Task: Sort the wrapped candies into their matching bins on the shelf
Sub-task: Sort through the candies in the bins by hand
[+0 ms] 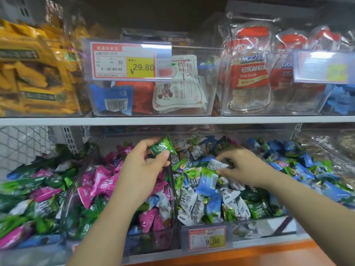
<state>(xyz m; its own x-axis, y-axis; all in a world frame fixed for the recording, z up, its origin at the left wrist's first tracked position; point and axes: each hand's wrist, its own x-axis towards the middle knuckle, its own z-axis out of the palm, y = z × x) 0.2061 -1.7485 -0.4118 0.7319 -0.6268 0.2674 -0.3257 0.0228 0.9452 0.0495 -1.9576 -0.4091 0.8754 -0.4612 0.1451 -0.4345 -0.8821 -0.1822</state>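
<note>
My left hand (141, 166) pinches a green wrapped candy (162, 145) above the divider between two clear bins on the lower shelf. The bin under it (153, 239) holds mostly pink candies (99, 187) mixed with green and white ones. My right hand (244, 166) reaches into the middle bin (255, 226) and pinches a silver-white wrapped candy (217, 164) on top of a mixed heap of white, green and blue candies. A bin at the far left (28, 254) holds mostly green candies (23, 186).
A bin of blue and green candies (299, 166) lies to the right. Price tags (207, 239) hang on the bin fronts. The white shelf board (172, 120) above carries clear bins of yellow packs (34, 73), white packets (178, 93) and cola candy bags (249, 73). An orange ledge (269, 254) runs below.
</note>
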